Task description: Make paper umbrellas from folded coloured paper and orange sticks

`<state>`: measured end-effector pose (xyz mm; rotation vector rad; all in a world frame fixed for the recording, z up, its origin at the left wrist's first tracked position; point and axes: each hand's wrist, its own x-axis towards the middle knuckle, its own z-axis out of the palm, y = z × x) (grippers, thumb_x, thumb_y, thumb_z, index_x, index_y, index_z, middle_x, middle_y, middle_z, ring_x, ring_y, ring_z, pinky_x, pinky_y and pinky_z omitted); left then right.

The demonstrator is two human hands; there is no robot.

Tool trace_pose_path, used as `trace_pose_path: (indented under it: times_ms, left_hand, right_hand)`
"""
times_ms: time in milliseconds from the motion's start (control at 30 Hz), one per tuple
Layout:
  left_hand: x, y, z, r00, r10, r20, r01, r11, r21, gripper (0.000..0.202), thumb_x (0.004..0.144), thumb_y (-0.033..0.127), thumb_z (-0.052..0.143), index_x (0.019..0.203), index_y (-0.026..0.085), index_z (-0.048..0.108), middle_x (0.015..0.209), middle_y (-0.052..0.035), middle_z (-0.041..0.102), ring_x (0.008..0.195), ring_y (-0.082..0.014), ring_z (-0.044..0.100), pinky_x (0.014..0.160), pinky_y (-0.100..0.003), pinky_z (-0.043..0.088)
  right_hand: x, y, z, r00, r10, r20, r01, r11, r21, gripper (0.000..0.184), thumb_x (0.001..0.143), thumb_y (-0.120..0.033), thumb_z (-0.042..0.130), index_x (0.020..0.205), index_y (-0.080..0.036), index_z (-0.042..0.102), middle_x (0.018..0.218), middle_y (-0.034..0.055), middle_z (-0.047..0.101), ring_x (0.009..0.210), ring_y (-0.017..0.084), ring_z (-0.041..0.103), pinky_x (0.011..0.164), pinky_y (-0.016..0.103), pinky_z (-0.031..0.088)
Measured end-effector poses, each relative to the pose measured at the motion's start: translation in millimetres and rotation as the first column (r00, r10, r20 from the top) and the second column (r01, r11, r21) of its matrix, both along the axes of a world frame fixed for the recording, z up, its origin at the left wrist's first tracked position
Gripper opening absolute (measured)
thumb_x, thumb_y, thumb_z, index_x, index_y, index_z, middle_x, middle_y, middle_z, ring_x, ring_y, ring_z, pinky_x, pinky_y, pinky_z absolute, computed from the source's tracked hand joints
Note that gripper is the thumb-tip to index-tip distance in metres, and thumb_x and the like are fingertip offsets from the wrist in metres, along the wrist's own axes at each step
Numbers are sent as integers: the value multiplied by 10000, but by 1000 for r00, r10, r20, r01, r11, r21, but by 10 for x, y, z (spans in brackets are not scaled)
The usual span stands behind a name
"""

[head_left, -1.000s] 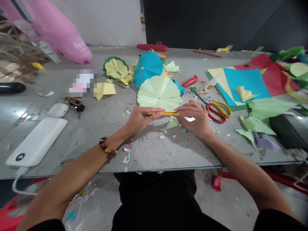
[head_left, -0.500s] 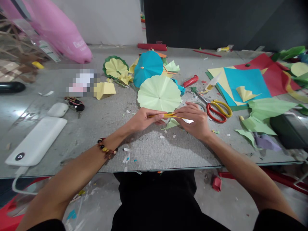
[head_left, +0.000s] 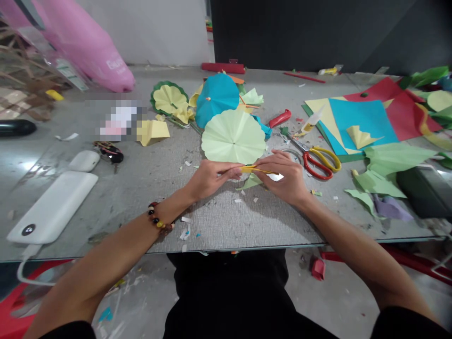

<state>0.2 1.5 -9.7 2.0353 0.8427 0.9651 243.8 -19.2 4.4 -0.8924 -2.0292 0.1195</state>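
Between my hands is a narrow folded strip of yellow paper (head_left: pixel 249 169), seen almost edge-on. My left hand (head_left: pixel 212 178) pinches its left end with thumb and fingers. My right hand (head_left: pixel 284 175) grips the other end, its fingers hiding part of the fold. Just beyond my fingertips lies a pale green scalloped paper disc (head_left: pixel 233 136) with creases running out from its centre. Behind that leans a blue paper umbrella shape (head_left: pixel 218 99). A pale green paper scrap (head_left: pixel 251 182) lies below my hands.
Right of my hand lie scissors (head_left: pixel 319 162), a glue bottle (head_left: pixel 312 120) and a red-handled tool (head_left: pixel 280 118). Coloured paper sheets (head_left: pixel 363 117) are stacked farther right. At left are a white power bank (head_left: pixel 52 207), keys (head_left: pixel 111 153) and a yellow-and-green paper flower (head_left: pixel 170 99).
My left fingers have shifted slightly along the yellow paper, and my left wrist has moved a little to the right. My right hand stays nearly in place, still gripping.
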Motion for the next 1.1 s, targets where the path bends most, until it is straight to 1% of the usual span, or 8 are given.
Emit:
trace_pose_path:
  times_ms: [267,367,467,633,767,967,1033,1100]
  left_hand:
    - [3,21,-10,997,66,-35,-56,969,242,256,963,369,658,1162,248,763,1047,-61,786,887,-202,781,753,-272,621]
    - [0,26,-14,997,66,-29,-56,964,261,233,955,342,671,1149,257,768,1049,-53,787,901,-194,778,785,-267,619]
    - [4,19,8,998,56,-3,-55,986,156,224,924,365,708,1094,243,787,1028,-57,790,900,-199,778,805,-274,631]
    - [55,-17,49,983,19,182,17,981,-192,257,865,381,771,1043,198,795,947,-64,800,791,-190,784,750,-276,664]
    - [95,-45,50,968,27,250,44,961,-274,263,836,369,800,1025,185,799,930,-66,802,783,-186,782,759,-276,672]
    - [84,-59,62,984,12,180,12,991,-130,244,868,386,766,1006,187,794,949,-64,802,787,-181,777,761,-276,662]
    - [64,-54,68,994,8,113,-12,999,32,201,897,357,740,1013,201,788,952,-55,802,805,-172,775,765,-260,646]
    - [41,-46,70,1000,0,23,-5,974,224,161,930,318,701,1035,224,778,997,-43,800,871,-166,773,795,-244,624]
  right_hand:
    - [-16,-13,-22,1000,-2,2,2,999,-35,85,871,-193,693,857,-256,748,930,4,796,864,185,756,1024,472,502]
    - [-14,-16,-21,1000,-1,5,1,999,-51,95,879,-199,683,848,-258,751,924,7,796,861,185,757,1024,477,506]
    - [-12,-21,-8,1000,16,-3,-16,998,-62,115,891,-205,676,854,-267,766,935,9,800,858,184,758,1015,474,519]
    - [-24,-37,14,998,64,-11,-64,995,-71,132,914,-231,666,904,-288,784,959,3,800,897,185,754,961,436,569]
    - [-55,-62,20,995,92,-49,-94,994,-48,130,909,-208,675,930,-269,787,945,19,796,885,182,744,815,364,617]
    - [-82,-72,7,990,128,-55,-132,988,-75,143,918,-206,658,923,-265,788,952,32,793,891,184,740,809,355,621]
    - [-81,-65,0,989,137,-53,-140,988,-70,151,918,-199,654,929,-268,789,962,31,792,904,184,739,812,356,620]
    - [-75,-57,-5,989,140,-40,-143,988,-64,162,919,-190,648,936,-269,788,972,29,792,906,182,738,812,358,620]
